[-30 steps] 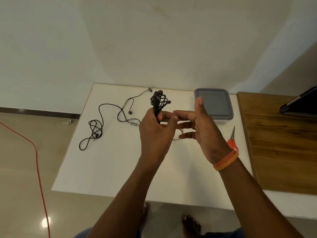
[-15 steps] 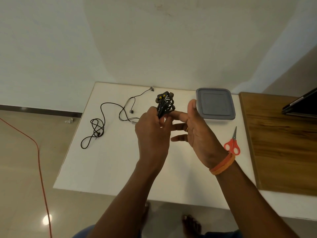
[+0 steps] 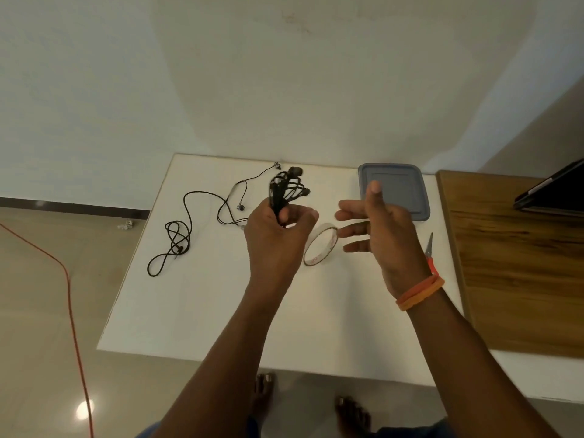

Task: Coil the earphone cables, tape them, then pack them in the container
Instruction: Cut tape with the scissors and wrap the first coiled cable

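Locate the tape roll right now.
Head view: the clear round tape roll lies on the white table, mid-table between the left hand and the right hand, left of the red-handled scissors.

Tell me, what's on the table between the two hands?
In the head view, a clear roll of tape lies on the white table between the left hand and right hand.

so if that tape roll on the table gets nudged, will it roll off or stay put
The tape roll seems to lie flat on its side on the white table, so a nudge would probably slide it, not roll it. It is a thin, hollow ring, so likely light and easy to push. Stood on edge, it would roll readily.
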Demonstrator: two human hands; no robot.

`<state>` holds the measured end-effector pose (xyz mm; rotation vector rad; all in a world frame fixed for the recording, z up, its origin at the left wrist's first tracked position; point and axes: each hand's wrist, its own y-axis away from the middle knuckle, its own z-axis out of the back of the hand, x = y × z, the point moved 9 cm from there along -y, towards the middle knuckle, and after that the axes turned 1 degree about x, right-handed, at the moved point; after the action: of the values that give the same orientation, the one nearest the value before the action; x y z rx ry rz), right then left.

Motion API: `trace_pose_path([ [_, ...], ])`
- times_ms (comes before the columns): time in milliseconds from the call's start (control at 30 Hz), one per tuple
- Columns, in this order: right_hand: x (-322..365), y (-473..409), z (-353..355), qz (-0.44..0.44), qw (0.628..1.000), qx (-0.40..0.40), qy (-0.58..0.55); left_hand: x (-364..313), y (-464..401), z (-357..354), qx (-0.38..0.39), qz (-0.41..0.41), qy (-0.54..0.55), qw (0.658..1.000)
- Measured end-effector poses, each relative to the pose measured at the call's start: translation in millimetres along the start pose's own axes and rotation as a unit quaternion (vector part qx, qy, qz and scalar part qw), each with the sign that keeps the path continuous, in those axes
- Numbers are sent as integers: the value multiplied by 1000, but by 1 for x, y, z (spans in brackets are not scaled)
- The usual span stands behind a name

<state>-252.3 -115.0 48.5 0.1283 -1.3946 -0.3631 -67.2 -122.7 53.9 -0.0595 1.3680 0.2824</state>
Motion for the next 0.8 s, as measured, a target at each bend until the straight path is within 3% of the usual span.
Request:
trace_pose_path([
  [67,-3,-4,13,34,995,-29,90,8,-3,-3,35,44,77,995],
  [133,-8,-2,2,90,959,31,268,9,-3,-10,78,61,110,989],
  [200,-21,2,-20,110,922,108,356,7,-1,-17,116,63,119,984],
  [267,-26,4,-31,114,919,119,359,2,1,-21,151,51,117,980],
  [400,-12,0,-22,155,902,43,400,-5,2,-24,179,30,116,976],
  [600,-13,2,-15,129,893,29,431,1,-4,-17,146,35,101,984],
  [800,-9,1,-11,110,887,-7,449,25,-8,-8,82,120,142,979],
])
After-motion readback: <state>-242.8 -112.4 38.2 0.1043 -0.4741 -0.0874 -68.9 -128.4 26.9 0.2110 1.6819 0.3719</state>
